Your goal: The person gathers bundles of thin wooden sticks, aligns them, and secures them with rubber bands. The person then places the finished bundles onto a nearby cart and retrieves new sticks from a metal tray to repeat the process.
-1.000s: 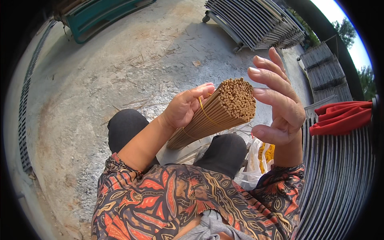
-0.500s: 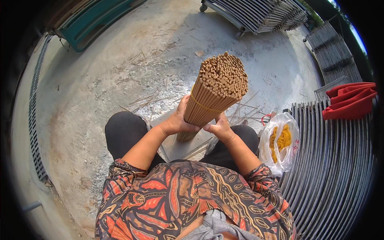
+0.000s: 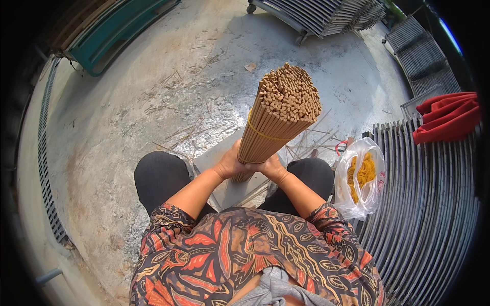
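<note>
A thick bundle of thin brown incense sticks [image 3: 273, 115] stands between my knees, its many cut ends facing up and leaning slightly right. One yellow rubber band [image 3: 267, 136] circles it below the top. My left hand [image 3: 229, 161] wraps the bundle's left side under the band. From the right, my right hand [image 3: 270, 167] grips it at about the same height, and the two hands meet at the near side. Most of their fingers are hidden behind the sticks. Beneath the bundle lies a flat grey board [image 3: 220, 189]; the lower end is partly covered by my hands.
At my right, a white plastic bag [image 3: 376, 159] holds yellow rubber bands [image 3: 363, 173] beside stacked slatted racks [image 3: 418, 204]. A red cloth [image 3: 446, 117] lies on them. A wheeled rack [image 3: 311, 18] stands ahead; a green frame [image 3: 109, 41] is far left. Loose sticks litter the concrete floor [image 3: 117, 132].
Both hands have slid lower on the bundle and drawn closer together. The bundle sits slightly farther right in the view, and my knees appear a little lower.
</note>
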The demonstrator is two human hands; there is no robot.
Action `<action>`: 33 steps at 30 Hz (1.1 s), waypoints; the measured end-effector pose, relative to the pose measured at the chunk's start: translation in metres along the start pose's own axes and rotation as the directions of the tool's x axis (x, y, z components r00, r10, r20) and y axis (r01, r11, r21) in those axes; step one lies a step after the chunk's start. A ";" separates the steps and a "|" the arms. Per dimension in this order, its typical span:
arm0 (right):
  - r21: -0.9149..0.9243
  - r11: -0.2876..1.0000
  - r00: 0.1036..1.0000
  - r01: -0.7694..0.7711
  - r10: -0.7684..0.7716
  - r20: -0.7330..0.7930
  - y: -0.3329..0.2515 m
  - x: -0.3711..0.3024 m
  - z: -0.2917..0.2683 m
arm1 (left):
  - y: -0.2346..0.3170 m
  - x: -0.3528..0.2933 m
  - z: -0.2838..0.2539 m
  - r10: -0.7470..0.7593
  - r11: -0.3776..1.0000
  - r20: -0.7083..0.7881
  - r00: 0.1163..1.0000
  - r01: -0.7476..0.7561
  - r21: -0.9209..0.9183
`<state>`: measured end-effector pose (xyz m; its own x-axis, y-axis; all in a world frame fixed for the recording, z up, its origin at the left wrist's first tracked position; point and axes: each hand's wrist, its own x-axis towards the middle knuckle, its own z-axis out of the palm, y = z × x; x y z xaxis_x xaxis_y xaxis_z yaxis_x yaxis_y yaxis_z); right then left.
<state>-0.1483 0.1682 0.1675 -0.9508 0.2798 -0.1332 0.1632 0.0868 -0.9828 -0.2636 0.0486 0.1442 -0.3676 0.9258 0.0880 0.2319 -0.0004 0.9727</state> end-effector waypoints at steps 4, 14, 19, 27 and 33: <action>0.095 0.995 0.999 -0.020 0.016 0.043 -0.021 0.015 0.002 | -0.013 -0.006 -0.011 -0.062 0.994 -0.127 0.990 0.073 0.082; -0.441 0.745 0.863 0.500 -0.390 0.320 -0.246 0.099 0.058 | 0.113 -0.005 -0.119 0.059 0.716 -0.681 0.730 -0.506 -0.481; -0.464 0.435 0.631 0.772 -0.618 0.469 -0.226 0.111 0.074 | 0.128 -0.026 -0.156 0.133 0.544 -0.866 0.481 -0.766 -0.343; -0.947 0.226 0.956 0.228 -0.235 0.174 -0.168 0.056 -0.093 | 0.089 -0.076 -0.223 -0.023 0.400 -0.995 0.100 -0.911 -0.101; -0.631 0.770 0.995 -0.101 0.083 -0.059 -0.100 0.023 -0.083 | 0.101 -0.063 -0.201 -0.062 0.224 -0.984 0.164 -0.959 -0.174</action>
<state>-0.1648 0.2451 0.2731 -0.9169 0.3418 -0.2062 0.3880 0.6413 -0.6619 -0.3978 -0.0859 0.2795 -0.9614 -0.2198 0.1658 0.2475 -0.9537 0.1710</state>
